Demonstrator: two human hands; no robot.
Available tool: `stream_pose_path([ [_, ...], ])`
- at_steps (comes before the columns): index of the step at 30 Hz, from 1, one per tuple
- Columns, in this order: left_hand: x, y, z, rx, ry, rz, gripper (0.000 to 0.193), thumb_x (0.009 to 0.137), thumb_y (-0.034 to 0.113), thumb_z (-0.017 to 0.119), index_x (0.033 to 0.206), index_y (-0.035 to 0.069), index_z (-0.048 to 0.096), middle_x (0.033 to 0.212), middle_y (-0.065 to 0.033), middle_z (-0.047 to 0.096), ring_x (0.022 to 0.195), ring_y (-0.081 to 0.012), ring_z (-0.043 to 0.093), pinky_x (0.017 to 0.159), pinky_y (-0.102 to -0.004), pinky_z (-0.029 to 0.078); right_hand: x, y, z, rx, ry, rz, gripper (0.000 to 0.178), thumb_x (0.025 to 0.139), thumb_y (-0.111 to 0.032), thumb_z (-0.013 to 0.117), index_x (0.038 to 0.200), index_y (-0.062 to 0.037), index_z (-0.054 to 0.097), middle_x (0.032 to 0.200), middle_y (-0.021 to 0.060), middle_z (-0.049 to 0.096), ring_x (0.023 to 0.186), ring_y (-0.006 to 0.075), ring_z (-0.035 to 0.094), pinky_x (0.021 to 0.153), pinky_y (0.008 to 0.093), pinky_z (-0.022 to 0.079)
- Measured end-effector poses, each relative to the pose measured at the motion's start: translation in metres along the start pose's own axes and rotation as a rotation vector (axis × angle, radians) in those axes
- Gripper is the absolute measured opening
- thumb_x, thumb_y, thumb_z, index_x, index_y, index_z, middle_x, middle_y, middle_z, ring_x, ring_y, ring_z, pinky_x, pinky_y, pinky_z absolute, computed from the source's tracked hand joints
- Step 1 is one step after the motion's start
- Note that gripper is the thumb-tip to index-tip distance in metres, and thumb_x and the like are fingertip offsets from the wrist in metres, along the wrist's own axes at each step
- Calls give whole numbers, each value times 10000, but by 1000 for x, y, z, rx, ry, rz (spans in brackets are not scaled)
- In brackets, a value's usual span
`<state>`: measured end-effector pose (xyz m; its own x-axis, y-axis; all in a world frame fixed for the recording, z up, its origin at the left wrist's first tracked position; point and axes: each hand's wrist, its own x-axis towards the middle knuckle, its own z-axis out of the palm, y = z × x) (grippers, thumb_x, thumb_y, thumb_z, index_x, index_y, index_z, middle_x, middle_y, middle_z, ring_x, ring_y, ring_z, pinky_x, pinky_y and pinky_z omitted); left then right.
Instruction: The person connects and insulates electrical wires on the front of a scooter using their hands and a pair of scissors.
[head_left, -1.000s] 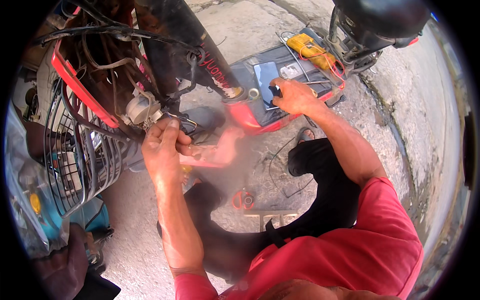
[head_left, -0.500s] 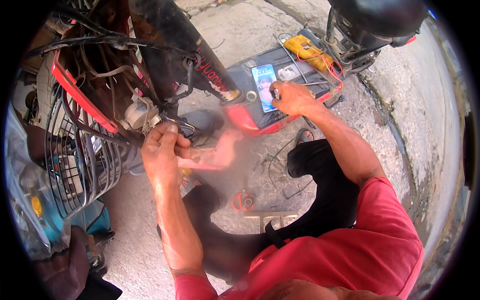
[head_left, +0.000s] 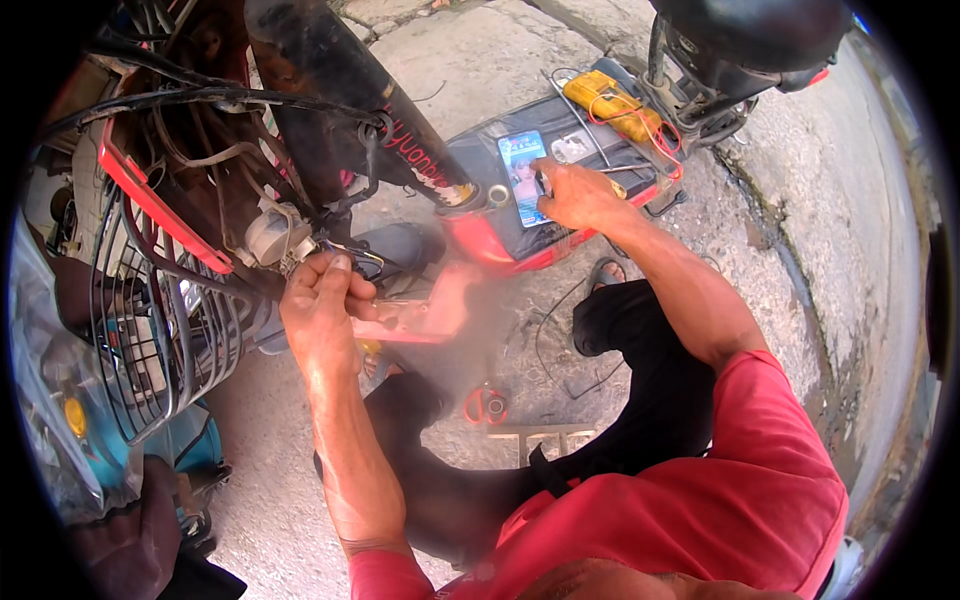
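My left hand (head_left: 325, 300) is closed, its thumb and fingers pinched on thin wires (head_left: 365, 257) at the front of a partly stripped scooter. Right beside those fingertips is a round, pale part (head_left: 277, 235) with a connector. My right hand (head_left: 580, 195) is over a lit phone (head_left: 522, 190) lying on the scooter's dark footboard (head_left: 485, 160). Its thumb and index finger are bent together around something small and dark, too hidden to name. The fingers cover part of the phone's right edge.
A yellow multimeter (head_left: 615, 105) with red leads rests farther back on the footboard. Red-handled scissors (head_left: 487, 405) lie on the concrete between my legs. The scooter's wire basket (head_left: 170, 330) stands at left, and a black steering column (head_left: 350, 90) rises beyond my left hand.
My right hand has shifted slightly left, its fingertips a little farther over the phone. My left hand stays by the wires, and the whole view has drifted a little.
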<state>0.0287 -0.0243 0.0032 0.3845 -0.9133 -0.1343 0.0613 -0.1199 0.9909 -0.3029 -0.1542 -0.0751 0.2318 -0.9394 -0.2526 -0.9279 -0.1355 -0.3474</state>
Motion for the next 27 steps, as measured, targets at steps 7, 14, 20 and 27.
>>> stream_pose_path([
  [7,1,-1,-2,-3,0,5,211,1025,157,694,1123,-25,651,729,-79,686,490,-121,578,471,-233,460,-8,-13,-9,-73,-17,-28,554,892,-295,669,1388,-59,603,1207,219,738,1154,401,700,970,511,555],
  [14,1,-2,1,9,22,17,178,1029,152,684,1087,-13,649,710,-55,652,487,-108,554,462,-229,452,-35,-33,6,-78,-91,-194,472,895,-315,680,1300,-73,660,1078,257,742,1039,443,709,904,550,549],
  [20,-1,-2,2,17,30,38,146,1032,149,680,1032,9,637,697,-35,623,486,-92,521,457,-224,442,-47,-52,7,-38,-154,-270,444,899,-330,681,1251,-60,682,1044,256,744,1028,444,709,891,555,546],
  [27,0,-3,2,-2,29,43,143,1024,149,696,1023,20,636,697,-32,621,488,-86,517,452,-220,436,-45,-48,7,-72,-212,-250,436,905,-340,673,1238,-59,685,1048,254,742,1031,437,708,885,551,546],
])
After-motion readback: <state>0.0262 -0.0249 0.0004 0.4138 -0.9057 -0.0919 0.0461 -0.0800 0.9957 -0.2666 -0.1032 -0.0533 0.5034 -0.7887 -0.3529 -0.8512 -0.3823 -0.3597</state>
